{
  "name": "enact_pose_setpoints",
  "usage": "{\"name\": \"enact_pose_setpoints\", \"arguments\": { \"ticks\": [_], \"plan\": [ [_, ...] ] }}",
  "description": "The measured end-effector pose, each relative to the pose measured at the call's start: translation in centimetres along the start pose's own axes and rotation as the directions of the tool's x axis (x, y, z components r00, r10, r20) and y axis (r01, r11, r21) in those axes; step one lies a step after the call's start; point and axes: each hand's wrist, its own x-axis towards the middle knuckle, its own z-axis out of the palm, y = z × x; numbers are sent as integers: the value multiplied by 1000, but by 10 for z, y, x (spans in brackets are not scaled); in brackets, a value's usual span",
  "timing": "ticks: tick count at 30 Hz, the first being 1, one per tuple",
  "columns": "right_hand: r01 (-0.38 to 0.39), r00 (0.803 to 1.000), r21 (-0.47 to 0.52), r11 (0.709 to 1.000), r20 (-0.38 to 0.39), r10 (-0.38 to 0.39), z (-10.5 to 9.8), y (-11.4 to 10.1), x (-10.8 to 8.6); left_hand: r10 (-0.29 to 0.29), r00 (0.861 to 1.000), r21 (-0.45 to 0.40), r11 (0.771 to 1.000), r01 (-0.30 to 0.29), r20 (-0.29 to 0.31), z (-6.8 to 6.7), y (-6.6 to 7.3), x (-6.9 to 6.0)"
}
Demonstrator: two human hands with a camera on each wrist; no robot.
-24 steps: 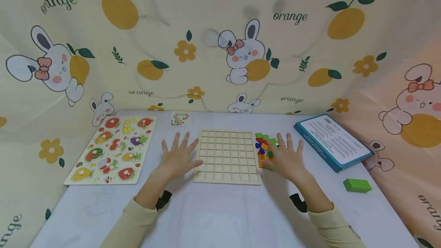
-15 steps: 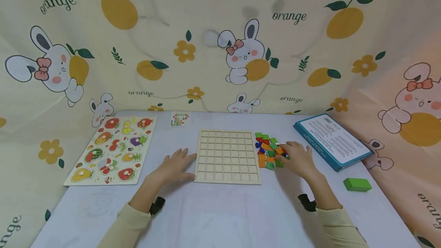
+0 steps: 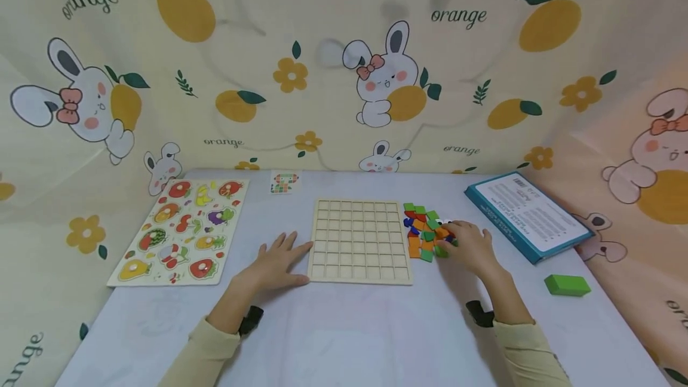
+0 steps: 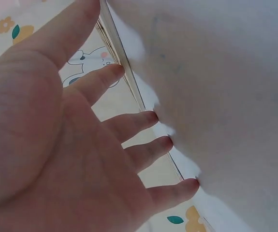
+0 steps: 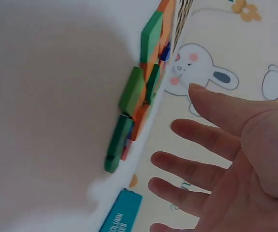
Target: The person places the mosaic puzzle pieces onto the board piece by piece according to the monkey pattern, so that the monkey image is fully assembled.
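The grid board [image 3: 361, 242] lay flat on the surface [image 3: 344, 339]; at its left edge was the left hand [image 3: 274, 264], grip spread, perhaps to steady it; just right of the board colored pieces [image 3: 427, 236] sat bunched, presumably for easy reach, the right hand [image 3: 473, 249] at their far side from it, grip loosely spread; a fruit puzzle [image 3: 180, 232] lay left of the board.

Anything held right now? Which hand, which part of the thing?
Nothing visibly held: left hand open at the left edge of the grid board; right hand open by the coloured pieces, gripping none.
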Motion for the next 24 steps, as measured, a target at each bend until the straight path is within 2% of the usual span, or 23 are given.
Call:
{"name": "enact_pose_setpoints", "arguments": {
  "ticks": [8, 14, 19, 24],
  "plan": [
    [4, 999, 139, 990, -34, 1, 6, 12, 10, 3, 1000, 4, 1000, -3, -13, 4, -1, 2],
    [81, 996, 271, 959, -53, -70, 7, 11, 21, 15, 999, 22, 1000, -14, -38, 6, -1, 3],
    [105, 994, 261, 960, -49, -95, 15, 0, 31, 15, 999, 26, 1000, -14, -47, 6, -1, 3],
    [134, 991, 198, 971, -49, -127, 23, -8, 44, 12, 999, 26, 1000, -11, -50, 9, -1, 3]
  ]
}}
